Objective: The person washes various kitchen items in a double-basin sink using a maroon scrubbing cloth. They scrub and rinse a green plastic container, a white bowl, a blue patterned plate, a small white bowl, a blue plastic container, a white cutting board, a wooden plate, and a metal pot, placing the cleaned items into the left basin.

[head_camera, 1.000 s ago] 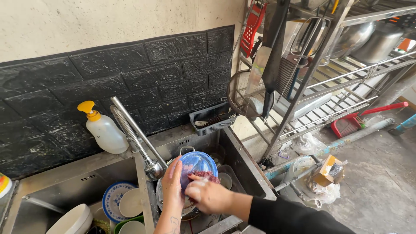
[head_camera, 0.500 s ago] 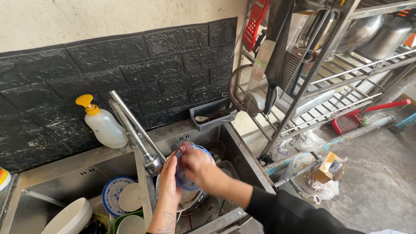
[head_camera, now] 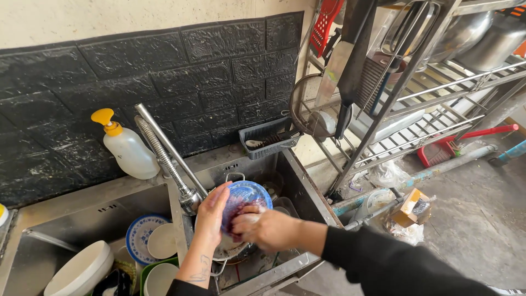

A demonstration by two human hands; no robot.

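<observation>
Your small blue patterned plate sits tilted above the right sink basin, at six o'clock from the faucet. Your left hand grips its rim; your right hand closes on a wad against its face.

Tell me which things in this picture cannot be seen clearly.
- Head view: the right hand covers whatever it presses on the blue plate.
- The pot under the left hand is mostly hidden by both hands.
- The white bowl is cut off by the bottom edge.
- The small grey basket holds items too small to tell.
</observation>
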